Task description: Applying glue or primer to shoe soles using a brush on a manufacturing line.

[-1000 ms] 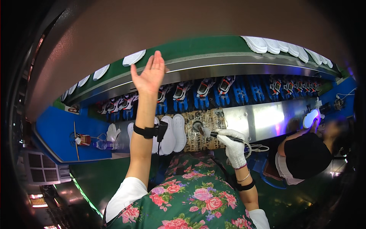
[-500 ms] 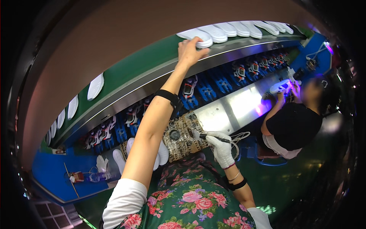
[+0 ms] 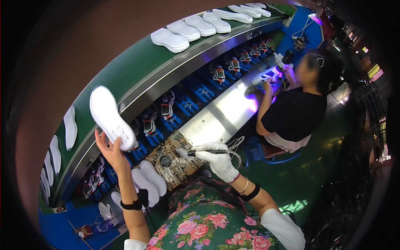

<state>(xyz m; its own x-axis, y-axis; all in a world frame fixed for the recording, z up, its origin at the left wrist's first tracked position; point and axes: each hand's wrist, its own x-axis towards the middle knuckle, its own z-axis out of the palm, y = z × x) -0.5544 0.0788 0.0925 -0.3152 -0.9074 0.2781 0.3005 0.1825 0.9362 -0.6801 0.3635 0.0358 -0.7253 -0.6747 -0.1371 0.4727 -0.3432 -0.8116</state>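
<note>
My bare left hand [image 3: 112,152] grips a white shoe sole [image 3: 109,116] near its lower end. The sole is raised at a tilt in front of the green belt, and small holes show toward its lower end. In my right hand [image 3: 218,161], which wears a white knitted glove, is a black-handled brush [image 3: 200,153] with pale bristles and a cord or tube beside it. The brush tip is over a taped brown work pad [image 3: 171,166] that has a dark round piece on it. More white soles [image 3: 153,179] lie left of this pad.
Above runs a green conveyor belt [image 3: 139,62] with several white soles and a metal edge. Under it, shoe uppers [image 3: 168,105] sit on blue racks. A metal bench [image 3: 212,125] leads right to a seated co-worker [image 3: 291,108] handling a shoe under purple light. A blue table [image 3: 79,233] stands lower left.
My left hand has come from the belt down and left, lifting a white sole off it. The right hand keeps the brush near the pad. The view has turned somewhat.
</note>
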